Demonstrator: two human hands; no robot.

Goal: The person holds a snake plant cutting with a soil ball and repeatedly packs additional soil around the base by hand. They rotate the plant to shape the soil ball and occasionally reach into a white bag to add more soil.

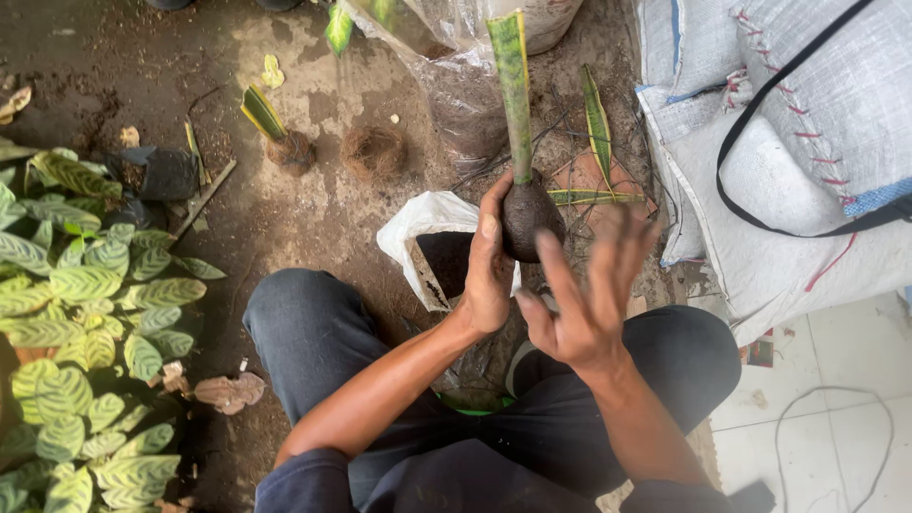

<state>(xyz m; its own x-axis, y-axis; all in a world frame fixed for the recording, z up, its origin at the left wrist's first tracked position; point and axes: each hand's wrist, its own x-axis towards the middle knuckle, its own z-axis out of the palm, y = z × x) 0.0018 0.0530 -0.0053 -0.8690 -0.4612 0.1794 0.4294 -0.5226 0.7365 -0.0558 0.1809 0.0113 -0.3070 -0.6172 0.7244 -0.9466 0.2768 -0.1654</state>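
Observation:
My left hand (pixel 489 271) grips a dark ball of soil (pixel 529 217) from which one long, upright green leaf with yellow edges (pixel 512 90) rises. My right hand (pixel 589 285) is open just right of the ball, fingers spread and blurred, not holding anything. Below the ball lies a white plastic bag (pixel 418 226) with dark soil inside. I am crouched, with my knees in dark trousers on either side.
Another leaf cutting with a root ball (pixel 275 133) and a bare fibre ball (pixel 373 150) lie on the dirt floor. Striped-leaf plants (pixel 85 313) fill the left. White sacks (pixel 798 142) stack at right, a clear bag (pixel 456 76) behind.

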